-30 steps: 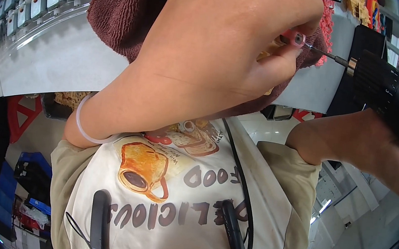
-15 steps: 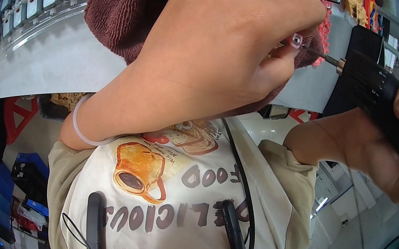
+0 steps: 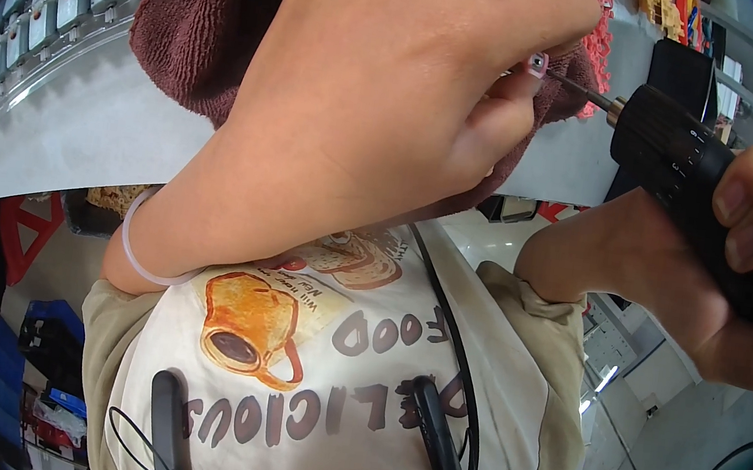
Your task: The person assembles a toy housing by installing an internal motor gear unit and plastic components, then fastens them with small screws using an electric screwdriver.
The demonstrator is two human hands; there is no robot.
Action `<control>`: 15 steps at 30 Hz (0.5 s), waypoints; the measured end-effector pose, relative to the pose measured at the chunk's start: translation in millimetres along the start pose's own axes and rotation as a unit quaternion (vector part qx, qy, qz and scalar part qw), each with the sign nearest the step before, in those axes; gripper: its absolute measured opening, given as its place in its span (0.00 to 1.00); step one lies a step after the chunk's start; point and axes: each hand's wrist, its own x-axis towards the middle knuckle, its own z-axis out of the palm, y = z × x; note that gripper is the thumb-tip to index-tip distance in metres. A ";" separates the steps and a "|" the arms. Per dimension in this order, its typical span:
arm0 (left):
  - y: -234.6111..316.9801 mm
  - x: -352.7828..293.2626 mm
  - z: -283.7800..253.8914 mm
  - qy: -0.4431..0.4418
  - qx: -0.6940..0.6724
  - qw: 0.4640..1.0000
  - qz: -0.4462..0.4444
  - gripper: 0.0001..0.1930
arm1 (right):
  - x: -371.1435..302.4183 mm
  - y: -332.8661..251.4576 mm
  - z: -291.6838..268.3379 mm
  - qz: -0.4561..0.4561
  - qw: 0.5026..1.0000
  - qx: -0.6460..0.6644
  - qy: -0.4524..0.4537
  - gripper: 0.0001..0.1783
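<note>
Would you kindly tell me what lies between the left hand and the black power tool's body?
A thin metal shaft and its metal collar, as the head view shows.

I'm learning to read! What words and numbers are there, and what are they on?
I can't copy writing, but here's where it is:
Shirt: big brown upside-down letters, readable.
Beside its mug picture and bread picture: tiny letters, partly blurred.
Black power tool: small white numbers.
</note>
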 end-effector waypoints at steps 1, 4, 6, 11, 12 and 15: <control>0.9 -1.4 -1.1 -0.001 0.000 1.000 0.000 0.10 | -0.3 -4.0 -1.7 -0.001 1.000 0.001 0.000 0.08; 1.6 -1.4 -2.8 -0.009 -0.001 1.000 -0.001 0.11 | 0.6 -0.4 -8.3 -0.005 1.000 0.003 0.004 0.08; 5.0 -2.0 -2.6 -0.015 -0.001 1.000 -0.001 0.11 | -2.4 4.0 -7.4 -0.008 1.000 0.004 0.007 0.08; 6.2 1.3 -5.7 -0.029 0.000 1.000 0.001 0.11 | -0.6 -7.2 -21.3 -0.017 1.000 0.008 0.014 0.08; 7.8 2.4 -4.6 -0.032 0.001 0.999 0.002 0.11 | 5.8 -14.6 -29.3 -0.020 1.000 0.010 0.015 0.08; 11.5 1.1 -7.4 -0.041 0.009 0.999 0.003 0.11 | 7.8 -18.4 -43.6 -0.028 0.999 0.019 0.020 0.08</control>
